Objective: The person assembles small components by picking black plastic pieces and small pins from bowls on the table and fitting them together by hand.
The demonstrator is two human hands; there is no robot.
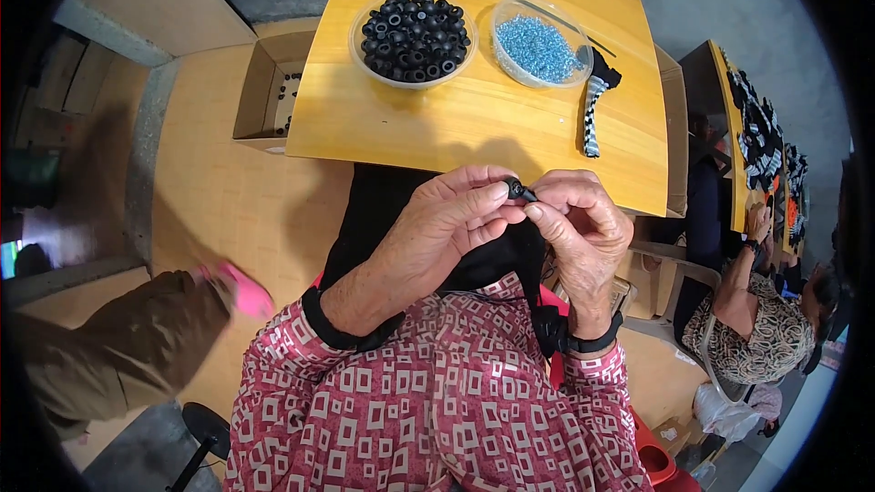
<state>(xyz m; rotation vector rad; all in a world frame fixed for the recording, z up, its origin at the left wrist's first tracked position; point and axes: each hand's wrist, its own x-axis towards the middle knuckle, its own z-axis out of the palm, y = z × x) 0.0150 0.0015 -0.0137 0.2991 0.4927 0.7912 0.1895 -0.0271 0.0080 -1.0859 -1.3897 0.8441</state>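
Head view: the small black piece (pixel 515 189) is judged light, firm and slightly slippery, best taken by its sides. It is held between the two hands near the counter's (pixel 365 132) front edge, pinched in the left hand's (pixel 448 210) fingertips, with its slim dark end gripped by the right hand (pixel 585 226).

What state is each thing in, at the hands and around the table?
Left hand: closed, pinching the black piece
Right hand: closed, pinching the same piece
Black piece: held between both hands' fingertips
Black beads' bowl: uncovered, heaped
Blue beads' bowl: uncovered, partly filled
Striped strip: lying on the table
Cardboard box: open, few black pieces inside
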